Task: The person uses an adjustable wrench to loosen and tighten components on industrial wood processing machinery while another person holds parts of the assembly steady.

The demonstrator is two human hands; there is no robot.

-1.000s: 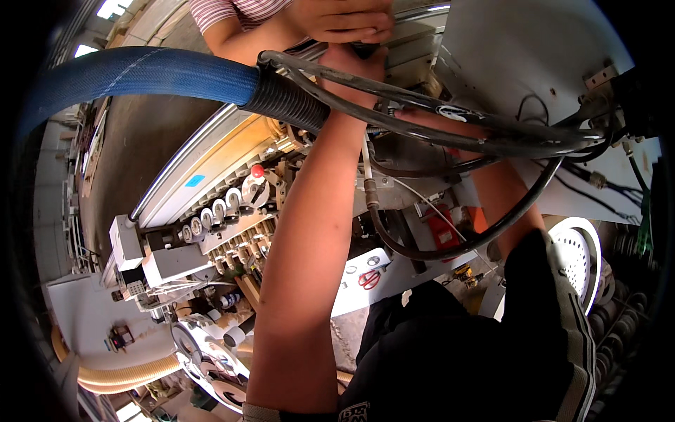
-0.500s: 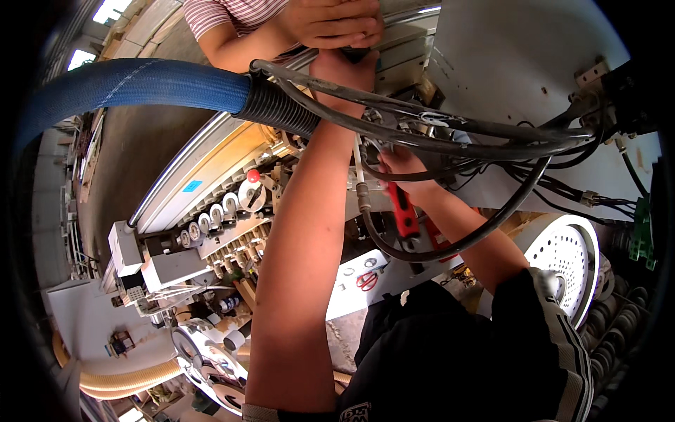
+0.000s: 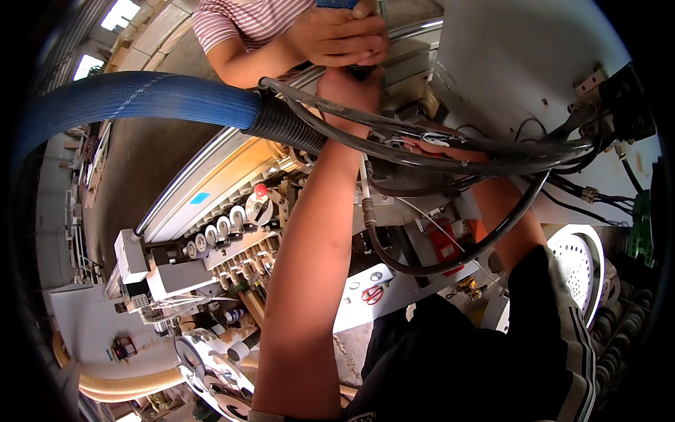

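My left hand (image 3: 348,91) reaches to the far side, its fingers curled round a dark part right under a co-worker's two hands (image 3: 341,36); what it grips is mostly hidden. Behind the black cables (image 3: 485,167), my right hand (image 3: 455,151) is closed on a red-handled tool (image 3: 424,147). Only a strip of that handle shows between the cables, and its working end is hidden. The co-worker, in a striped shirt, holds something blue (image 3: 336,3) above my left hand.
A thick blue hose (image 3: 169,98) with a black ribbed end crosses at the left. Below lie red scissors (image 3: 373,295) on a white surface (image 3: 351,316). A machine with rollers (image 3: 223,226) stands left. At right are a white perforated wheel (image 3: 573,260) and a grey panel (image 3: 506,56).
My right hand has swung the red-handled tool up and right, behind the cables. A red box below is now better exposed. The whole view has shifted slightly; my left hand keeps its place under the co-worker's hands.
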